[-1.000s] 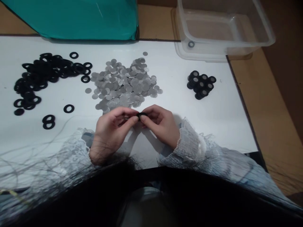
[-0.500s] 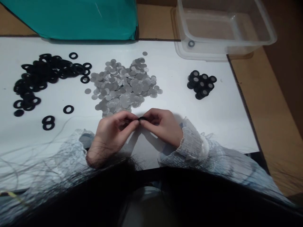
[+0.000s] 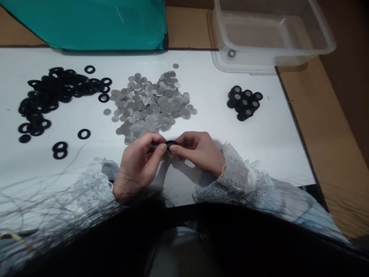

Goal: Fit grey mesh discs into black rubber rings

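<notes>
My left hand [image 3: 138, 163] and my right hand [image 3: 197, 152] meet near the front edge of the white table [image 3: 273, 146]. Both pinch one small black ring [image 3: 172, 144] between fingertips and thumbs. Most of the ring is hidden by my fingers. Just beyond my hands lies a heap of thin grey metal discs [image 3: 152, 104]. A big pile of loose black rubber rings [image 3: 54, 94] lies at the left. A small cluster of black rings with grey centres [image 3: 244, 102] lies at the right.
A clear plastic tub [image 3: 271, 34] with one ring inside stands at the back right, overhanging the table. A teal box [image 3: 86, 23] stands at the back left. Dark hair hangs across the bottom of the view. Brown floor lies to the right.
My hands stay together on the ring, shifting only slightly; fingers adjust their pinch. The piles have not moved.
</notes>
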`<state>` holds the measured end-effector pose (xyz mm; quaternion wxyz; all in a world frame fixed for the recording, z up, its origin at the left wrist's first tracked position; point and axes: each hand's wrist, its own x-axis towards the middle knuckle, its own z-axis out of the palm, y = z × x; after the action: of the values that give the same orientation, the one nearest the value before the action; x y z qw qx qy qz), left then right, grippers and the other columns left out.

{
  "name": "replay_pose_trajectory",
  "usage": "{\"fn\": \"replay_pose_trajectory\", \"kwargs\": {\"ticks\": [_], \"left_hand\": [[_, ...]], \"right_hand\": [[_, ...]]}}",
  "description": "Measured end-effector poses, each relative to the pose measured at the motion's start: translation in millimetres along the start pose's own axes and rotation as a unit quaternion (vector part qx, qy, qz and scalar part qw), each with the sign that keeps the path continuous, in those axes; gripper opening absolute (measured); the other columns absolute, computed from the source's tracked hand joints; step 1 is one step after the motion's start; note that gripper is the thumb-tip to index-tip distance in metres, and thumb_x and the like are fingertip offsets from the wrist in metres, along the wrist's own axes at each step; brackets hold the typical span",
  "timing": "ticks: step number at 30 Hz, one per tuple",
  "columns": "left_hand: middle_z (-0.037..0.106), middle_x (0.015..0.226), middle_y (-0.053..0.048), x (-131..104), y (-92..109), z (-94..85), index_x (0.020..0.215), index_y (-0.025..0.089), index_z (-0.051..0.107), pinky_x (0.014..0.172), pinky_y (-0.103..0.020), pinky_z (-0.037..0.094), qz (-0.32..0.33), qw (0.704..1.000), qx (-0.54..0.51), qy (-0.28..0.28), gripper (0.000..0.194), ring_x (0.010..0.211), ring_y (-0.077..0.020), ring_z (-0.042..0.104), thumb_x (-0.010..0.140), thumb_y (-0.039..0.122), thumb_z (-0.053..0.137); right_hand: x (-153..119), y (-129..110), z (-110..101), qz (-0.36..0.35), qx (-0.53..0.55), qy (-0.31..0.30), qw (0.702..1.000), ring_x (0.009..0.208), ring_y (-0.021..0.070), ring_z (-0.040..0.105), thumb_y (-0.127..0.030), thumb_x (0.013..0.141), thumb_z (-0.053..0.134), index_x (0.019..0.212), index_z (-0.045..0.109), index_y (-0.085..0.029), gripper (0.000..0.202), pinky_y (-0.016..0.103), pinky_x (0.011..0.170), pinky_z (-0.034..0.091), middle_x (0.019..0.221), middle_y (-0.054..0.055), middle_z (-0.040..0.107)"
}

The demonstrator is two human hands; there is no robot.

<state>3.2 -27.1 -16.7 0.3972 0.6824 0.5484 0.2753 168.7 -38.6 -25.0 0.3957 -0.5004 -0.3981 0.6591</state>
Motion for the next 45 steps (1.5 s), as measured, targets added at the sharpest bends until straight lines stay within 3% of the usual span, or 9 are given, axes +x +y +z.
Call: {"fn": "replay_pose_trajectory", "kwargs": {"ticks": [3,7,12,16,22,28,34,45], "left_hand": [[0.066,0.074,-0.003,1.6,-2.2,0.1,0.085,0.020,0.058,0.064,-0.028,0.052,-0.011,1.000,-0.020,0.010,0.015,0.066,-0.0178,0.064,0.080,0.034,0.055],[0.071,0.083,-0.005,-0.4,3.8,-0.3,0.087,0.020,0.062,0.067,-0.029,0.054,-0.010,1.000,-0.009,0.013,0.017,0.070,-0.0185,0.067,0.080,0.035,0.058],[0.069,0.075,-0.002,-3.5,8.4,-0.1,0.080,0.022,0.062,0.068,-0.027,0.056,-0.004,0.999,0.003,0.032,0.013,0.070,-0.0170,0.066,0.076,0.034,0.064],[0.066,0.073,-0.001,-2.3,8.9,0.3,0.078,0.021,0.060,0.062,-0.024,0.054,0.004,1.000,0.007,0.029,0.010,0.066,-0.0154,0.064,0.076,0.031,0.060],[0.063,0.070,0.000,-0.9,14.3,-0.8,0.077,0.021,0.057,0.056,-0.022,0.052,0.013,0.999,-0.026,0.017,0.006,0.062,-0.0132,0.061,0.076,0.027,0.058],[0.063,0.071,0.001,-2.8,14.3,-1.1,0.076,0.021,0.058,0.061,-0.022,0.053,0.001,0.998,-0.051,0.031,0.006,0.064,-0.0126,0.060,0.075,0.026,0.062],[0.063,0.069,0.002,-2.3,14.8,-0.7,0.075,0.021,0.060,0.063,-0.023,0.052,-0.008,0.996,-0.066,0.053,0.006,0.064,-0.0125,0.060,0.074,0.024,0.064],[0.063,0.063,0.003,-4.2,12.2,-3.8,0.072,0.020,0.059,0.060,-0.022,0.051,0.025,0.999,-0.007,0.039,0.005,0.059,-0.0116,0.059,0.075,0.024,0.061]], "right_hand": [[1.1,2.4,0.5,0.002,0.043,-0.012,0.999,0.055,0.0094,0.062,-0.030,0.063,0.080,0.075,0.066,-0.016,0.024,0.026,0.060,0.056,0.065,-0.002,0.068],[1.2,5.4,2.6,-0.013,0.070,0.017,0.997,0.057,0.0112,0.065,-0.033,0.062,0.080,0.078,0.064,-0.017,0.027,0.029,0.062,0.058,0.064,-0.002,0.068],[-0.5,4.0,4.0,-0.002,0.044,0.058,0.997,0.061,0.0132,0.066,-0.035,0.058,0.084,0.073,0.063,-0.017,0.031,0.030,0.066,0.057,0.062,-0.002,0.067],[-1.5,3.6,3.7,-0.007,0.018,0.040,0.999,0.066,0.0132,0.065,-0.038,0.056,0.084,0.072,0.066,-0.017,0.032,0.032,0.070,0.055,0.067,-0.001,0.069],[-5.3,-1.2,5.3,-0.031,0.012,0.001,0.999,0.065,0.0119,0.063,-0.040,0.063,0.080,0.071,0.065,-0.016,0.029,0.028,0.065,0.053,0.068,-0.001,0.068],[-5.9,-2.0,6.5,-0.073,-0.020,0.043,0.996,0.062,0.0114,0.061,-0.045,0.066,0.078,0.067,0.062,-0.017,0.031,0.027,0.063,0.051,0.065,-0.001,0.066],[-8.4,0.5,8.1,-0.108,-0.030,0.064,0.992,0.063,0.0111,0.062,-0.039,0.069,0.077,0.070,0.064,-0.017,0.026,0.026,0.063,0.051,0.068,0.000,0.068],[-6.4,2.4,8.3,-0.070,-0.023,0.068,0.995,0.057,0.0105,0.059,-0.038,0.064,0.080,0.063,0.066,-0.016,0.026,0.023,0.055,0.048,0.060,-0.001,0.067]]}}
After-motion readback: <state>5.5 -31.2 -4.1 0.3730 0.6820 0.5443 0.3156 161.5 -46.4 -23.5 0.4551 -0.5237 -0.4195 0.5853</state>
